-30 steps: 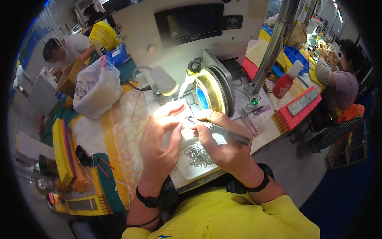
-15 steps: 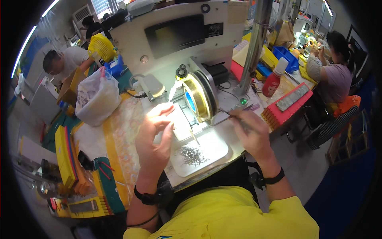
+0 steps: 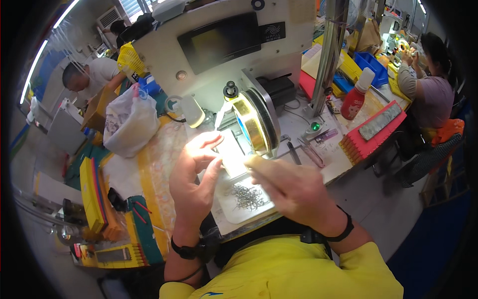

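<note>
My left hand [image 3: 196, 174] is beside the brightly lit patch left of a gold-rimmed wheel [image 3: 248, 122] on the bench machine. Its fingers are curled toward the thumb; glare hides whatever they hold. Below the wheel, my right hand [image 3: 296, 192] is closed with its fingertips together, slightly blurred. What it holds, if anything, does not show. Under both hands lies a white tray [image 3: 231, 218], partly covered by the right hand. A heap of thin, dark, bent metal pieces [image 3: 249, 198] lies in it.
Right of the wheel lie pink tweezers [image 3: 312, 153] and a dark slim tool [image 3: 294, 153]. Beyond are a red bottle [image 3: 354, 99], a grey block [image 3: 381, 121] on a pink pad and a metal post [image 3: 326, 65]. A white bag [image 3: 127, 124] stands left. Two people work farther off.
My right hand has moved left and inward, from beside the tools at the right to below the wheel. The tweezers now lie in plain sight. My left hand has barely moved.
</note>
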`<state>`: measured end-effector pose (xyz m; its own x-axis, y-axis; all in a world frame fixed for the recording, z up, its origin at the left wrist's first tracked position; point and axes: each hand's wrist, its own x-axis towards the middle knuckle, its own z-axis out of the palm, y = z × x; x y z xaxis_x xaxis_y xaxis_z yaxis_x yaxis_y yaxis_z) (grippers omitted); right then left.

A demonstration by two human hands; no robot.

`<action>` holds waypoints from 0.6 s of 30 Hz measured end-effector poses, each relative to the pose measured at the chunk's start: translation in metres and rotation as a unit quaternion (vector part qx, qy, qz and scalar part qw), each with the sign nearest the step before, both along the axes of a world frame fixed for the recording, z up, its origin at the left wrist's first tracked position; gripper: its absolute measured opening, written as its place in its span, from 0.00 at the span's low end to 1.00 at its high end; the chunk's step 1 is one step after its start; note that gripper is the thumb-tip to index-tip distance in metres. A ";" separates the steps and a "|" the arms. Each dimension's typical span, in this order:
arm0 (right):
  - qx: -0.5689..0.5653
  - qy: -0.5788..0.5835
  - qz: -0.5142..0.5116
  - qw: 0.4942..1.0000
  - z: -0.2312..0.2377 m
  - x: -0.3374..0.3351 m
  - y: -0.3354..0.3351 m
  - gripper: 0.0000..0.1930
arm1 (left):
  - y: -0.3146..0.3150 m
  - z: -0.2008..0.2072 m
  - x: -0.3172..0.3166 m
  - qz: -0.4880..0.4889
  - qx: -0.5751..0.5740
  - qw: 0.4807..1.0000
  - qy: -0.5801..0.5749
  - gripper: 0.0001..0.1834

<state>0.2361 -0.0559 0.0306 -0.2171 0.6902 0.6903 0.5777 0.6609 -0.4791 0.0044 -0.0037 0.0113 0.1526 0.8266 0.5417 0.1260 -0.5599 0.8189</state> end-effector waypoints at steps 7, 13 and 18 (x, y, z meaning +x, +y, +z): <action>-0.040 -0.028 0.015 0.999 -0.009 -0.025 0.032 0.10 | 0.004 -0.002 -0.010 0.011 0.081 0.987 0.141 0.05; -0.050 0.018 0.039 0.998 -0.018 -0.018 0.037 0.15 | -0.009 0.008 -0.003 0.032 0.067 0.985 0.154 0.05; -0.016 0.041 0.047 0.998 -0.020 -0.018 0.041 0.14 | -0.010 0.017 0.011 0.067 0.060 0.983 0.161 0.06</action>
